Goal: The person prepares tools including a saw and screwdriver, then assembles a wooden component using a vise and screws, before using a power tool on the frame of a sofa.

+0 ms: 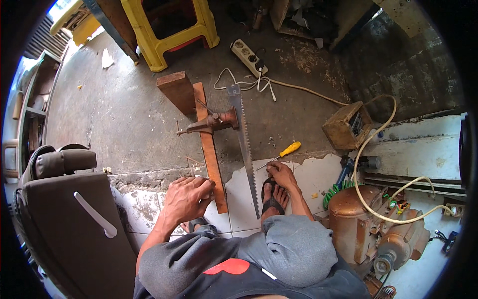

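My left hand (188, 198) is closed, fingers curled beside the near end of a long reddish-brown wooden board (211, 162). Whatever it may pinch is hidden. On the right, the fingers of my right hand (283, 176) are bent together next to the shaft of a yellow-handled screwdriver (290, 148); I cannot tell whether they grip anything. Between my hands runs a long saw blade (246, 144), its teeth facing right. A rusty vise (214, 121) sits across the board, its jaw end against the blade. Behind the board stands a thick wooden block (178, 94).
A brown padded chair (69, 224) is at the left, a yellow stool (164, 45) at the far side. A power strip (249, 57) trails cables. A wooden box (348, 124) and a rusty compressor (351, 209) with a hose stand at the right. My sandalled feet are between my arms.
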`<act>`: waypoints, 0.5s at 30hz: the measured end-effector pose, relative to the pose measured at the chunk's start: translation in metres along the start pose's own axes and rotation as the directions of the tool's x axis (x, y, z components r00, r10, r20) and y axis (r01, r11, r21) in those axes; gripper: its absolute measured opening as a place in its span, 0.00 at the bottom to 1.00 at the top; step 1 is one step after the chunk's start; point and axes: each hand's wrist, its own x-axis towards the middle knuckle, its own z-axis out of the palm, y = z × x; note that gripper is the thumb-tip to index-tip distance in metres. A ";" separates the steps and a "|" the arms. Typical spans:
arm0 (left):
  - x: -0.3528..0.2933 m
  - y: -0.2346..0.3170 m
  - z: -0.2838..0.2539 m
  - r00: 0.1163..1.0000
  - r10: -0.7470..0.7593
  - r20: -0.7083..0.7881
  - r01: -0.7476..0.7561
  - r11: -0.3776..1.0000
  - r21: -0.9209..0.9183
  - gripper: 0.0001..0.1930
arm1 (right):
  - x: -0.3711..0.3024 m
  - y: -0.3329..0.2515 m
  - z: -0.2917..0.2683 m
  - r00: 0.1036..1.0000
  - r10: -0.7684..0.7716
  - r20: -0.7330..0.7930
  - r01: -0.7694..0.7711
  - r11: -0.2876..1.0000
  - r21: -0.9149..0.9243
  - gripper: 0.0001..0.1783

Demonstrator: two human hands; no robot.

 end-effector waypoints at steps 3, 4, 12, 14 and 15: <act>-0.001 -0.001 0.002 1.000 0.016 -0.008 -0.016 1.000 -0.011 0.12 | 0.000 0.003 0.004 1.000 -0.013 -0.019 0.013 0.999 0.039 0.21; -0.001 -0.001 0.003 0.999 0.027 -0.018 -0.028 1.000 -0.015 0.12 | 0.000 0.004 0.004 1.000 -0.010 -0.017 0.011 0.999 0.037 0.21; -0.001 -0.004 0.004 0.999 0.029 -0.031 -0.029 1.000 -0.008 0.13 | -0.004 -0.007 0.006 1.000 -0.009 -0.006 0.009 1.000 -0.001 0.20; -0.001 -0.005 0.005 0.999 0.027 -0.027 -0.028 0.999 -0.018 0.13 | -0.003 -0.006 0.006 1.000 -0.008 -0.002 0.008 1.000 -0.012 0.20; 0.000 -0.004 0.003 1.000 0.017 -0.018 -0.017 1.000 -0.004 0.13 | -0.004 -0.006 0.006 1.000 -0.008 0.003 0.008 1.000 -0.023 0.20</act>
